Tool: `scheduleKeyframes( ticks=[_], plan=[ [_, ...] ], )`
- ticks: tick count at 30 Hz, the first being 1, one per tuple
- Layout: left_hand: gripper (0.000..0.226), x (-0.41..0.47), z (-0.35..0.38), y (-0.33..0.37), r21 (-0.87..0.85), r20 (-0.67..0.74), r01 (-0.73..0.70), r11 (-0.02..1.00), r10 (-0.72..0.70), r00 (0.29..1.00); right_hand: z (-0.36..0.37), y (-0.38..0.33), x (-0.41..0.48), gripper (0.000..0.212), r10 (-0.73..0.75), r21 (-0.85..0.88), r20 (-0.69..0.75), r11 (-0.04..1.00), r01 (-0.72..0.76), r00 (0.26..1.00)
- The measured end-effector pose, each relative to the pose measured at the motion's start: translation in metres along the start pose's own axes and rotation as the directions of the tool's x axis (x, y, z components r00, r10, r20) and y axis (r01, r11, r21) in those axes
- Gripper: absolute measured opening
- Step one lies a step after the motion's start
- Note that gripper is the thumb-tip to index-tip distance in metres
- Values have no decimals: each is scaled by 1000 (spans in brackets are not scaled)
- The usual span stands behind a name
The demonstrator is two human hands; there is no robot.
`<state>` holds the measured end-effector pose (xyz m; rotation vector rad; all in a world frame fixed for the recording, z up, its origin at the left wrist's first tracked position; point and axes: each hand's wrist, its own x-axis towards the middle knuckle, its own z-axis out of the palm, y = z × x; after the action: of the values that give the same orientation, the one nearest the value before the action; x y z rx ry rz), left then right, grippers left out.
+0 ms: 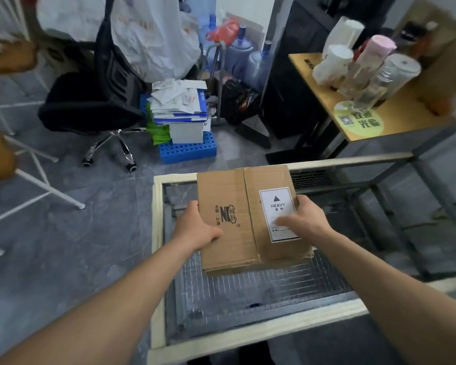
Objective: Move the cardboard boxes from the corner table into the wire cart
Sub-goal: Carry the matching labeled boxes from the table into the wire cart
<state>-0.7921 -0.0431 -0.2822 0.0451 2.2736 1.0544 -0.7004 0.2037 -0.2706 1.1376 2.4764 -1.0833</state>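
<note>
Nearest, seen from above: two bare forearms reaching forward over the pale padded rim of the wire cart (158,233). Left hand (198,227) clamped on the left edge of a flat cardboard box (232,222), fingers curled under and out of sight. Right hand (304,219) gripping the right edge, thumb lying across a white label (278,214) marked HEAVY. Box roughly level, inside the cart frame toward its far end, just above or already on the mesh floor (248,293); contact impossible to confirm from this angle. Probably the setting-down step. Best done by lowering evenly with both hands and keeping the box flat, given the weight warning. Safer to slide the fingers out sideways only after full rest on the mesh, to avoid a pinch. Worth nudging toward the far end to leave room for more boxes. Beyond the cart, to the right: a wooden tabletop (395,119) carrying pale rolls and clear bottles (374,85). Farther back, to the left: a black office chair (90,106), a stack of papers (179,104) on a blue crate (187,150), and large water jugs (258,64).
</note>
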Motion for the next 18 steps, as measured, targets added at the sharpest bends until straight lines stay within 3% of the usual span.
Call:
scheduleKeyframes(
  ticks=[13, 18],
  plan=[
    [62, 114, 79, -122, 65, -73, 288, 955, -283, 956, 143, 65, 121, 58, 40, -140, 179, 990, -15, 983],
    [82, 165, 114, -174, 100, -94, 381, 919, -372, 923, 205, 93, 168, 56, 51, -186, 244, 983, -5, 968]
  ],
)
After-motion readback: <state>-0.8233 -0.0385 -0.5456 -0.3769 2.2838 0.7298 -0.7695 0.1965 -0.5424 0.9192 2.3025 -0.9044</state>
